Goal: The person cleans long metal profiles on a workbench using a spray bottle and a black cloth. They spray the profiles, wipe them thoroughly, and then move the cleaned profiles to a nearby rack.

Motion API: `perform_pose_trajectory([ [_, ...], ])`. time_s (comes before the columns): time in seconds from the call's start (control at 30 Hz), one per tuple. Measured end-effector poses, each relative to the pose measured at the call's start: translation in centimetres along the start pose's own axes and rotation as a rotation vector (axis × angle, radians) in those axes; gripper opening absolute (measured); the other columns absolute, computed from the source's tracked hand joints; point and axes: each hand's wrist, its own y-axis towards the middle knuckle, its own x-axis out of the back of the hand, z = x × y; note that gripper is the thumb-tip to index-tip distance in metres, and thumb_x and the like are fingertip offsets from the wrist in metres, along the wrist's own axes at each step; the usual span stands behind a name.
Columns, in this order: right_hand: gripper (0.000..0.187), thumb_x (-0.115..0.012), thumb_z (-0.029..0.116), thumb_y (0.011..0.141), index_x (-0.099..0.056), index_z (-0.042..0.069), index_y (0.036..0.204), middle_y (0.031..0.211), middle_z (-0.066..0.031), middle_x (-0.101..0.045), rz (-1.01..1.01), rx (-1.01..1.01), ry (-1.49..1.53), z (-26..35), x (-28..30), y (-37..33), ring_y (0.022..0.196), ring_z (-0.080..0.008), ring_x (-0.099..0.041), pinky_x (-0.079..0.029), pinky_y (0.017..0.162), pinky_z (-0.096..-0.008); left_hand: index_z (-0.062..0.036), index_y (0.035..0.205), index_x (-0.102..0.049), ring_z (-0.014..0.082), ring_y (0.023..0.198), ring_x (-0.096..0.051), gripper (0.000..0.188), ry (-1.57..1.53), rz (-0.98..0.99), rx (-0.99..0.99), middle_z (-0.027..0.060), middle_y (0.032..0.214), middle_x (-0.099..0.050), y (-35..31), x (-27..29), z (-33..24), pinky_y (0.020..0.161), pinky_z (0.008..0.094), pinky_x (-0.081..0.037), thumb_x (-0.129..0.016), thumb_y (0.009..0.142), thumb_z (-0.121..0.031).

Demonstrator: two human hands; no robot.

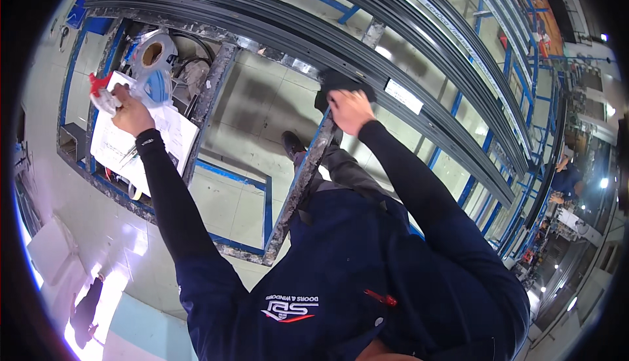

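Observation:
My left hand is closed around a whitish bottle with a red top, which looks like a spray head. It is above white paper sheets on the left part of the metal bench frame. My right hand grips a black cloth with bent fingers. The cloth lies against the edge of a long dark metal profile, near the end of a worn bench bar. Part of the cloth is hidden by my fingers.
Beside the papers sit a roll of tape in clear wrap and a blue roll. More dark profiles lie across blue racks ahead and to the right. Other people are at the far right and lower left.

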Motion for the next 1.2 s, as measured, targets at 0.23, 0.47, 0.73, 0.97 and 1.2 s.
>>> perform_pose_trajectory([
  [0.23,0.018,-0.059,0.021,0.093,-0.063,0.007,0.102,0.101,-0.0155,-0.069,-0.108,-0.061,0.009,-1.1,0.0,-2.5,0.1,-0.0375,-0.064,-0.046,0.086,-0.0499,0.0038,0.107,-0.068,0.0186,0.085,-0.07,0.04,0.12,0.085,-0.041,0.0116,0.093,-0.075,1.2,-1.6,-0.8,0.074,0.0331,-0.053,-0.063,0.102,-0.036],
  [0.47,0.022,-0.055,0.025,0.095,-0.062,0.006,0.102,0.102,-0.0161,-0.068,-0.033,0.185,0.126,7.1,-0.2,10.5,0.1,-0.0371,-0.065,-0.046,0.087,-0.0491,0.0014,0.123,-0.064,0.0213,0.084,-0.067,0.051,0.144,0.021,-0.182,0.0112,0.095,-0.072,-1.0,-2.6,0.4,0.079,0.0338,-0.052,-0.073,0.095,-0.04],
  [0.73,0.02,-0.058,0.025,0.096,-0.064,0.006,0.1,0.098,-0.016,-0.068,-0.126,0.023,0.105,2.6,-0.7,3.7,0.1,-0.0376,-0.063,-0.045,0.084,-0.0516,0.0031,0.111,-0.066,0.0184,0.089,-0.064,0.048,0.112,0.155,0.082,0.0113,0.1,-0.07,0.3,-3.8,-0.5,0.083,0.034,-0.051,-0.081,0.088,-0.037],
  [0.97,0.02,-0.057,0.025,0.096,-0.064,0.009,0.105,0.105,-0.0141,-0.068,-0.107,-0.287,-0.038,-4.5,-1.3,-7.8,0.106,-0.0361,-0.059,-0.043,0.094,-0.0468,0.0084,0.137,-0.049,0.0338,0.12,-0.055,0.081,0.158,0.231,0.138,0.0252,0.132,-0.057,-1.5,-3.2,3.0,0.106,0.0415,-0.041,-0.082,0.083,-0.042],
  [1.2,0.018,-0.059,0.023,0.093,-0.064,0.008,0.101,0.1,-0.0143,-0.067,-0.165,0.102,0.012,-0.4,-1.4,0.7,0.105,-0.0352,-0.06,-0.045,0.092,-0.0479,0.0101,0.124,-0.047,0.03,0.101,-0.054,0.056,0.073,0.107,0.282,0.0179,0.111,-0.053,-14.9,-4.1,-2.1,0.095,0.0418,-0.046,-0.073,0.093,-0.029],
])
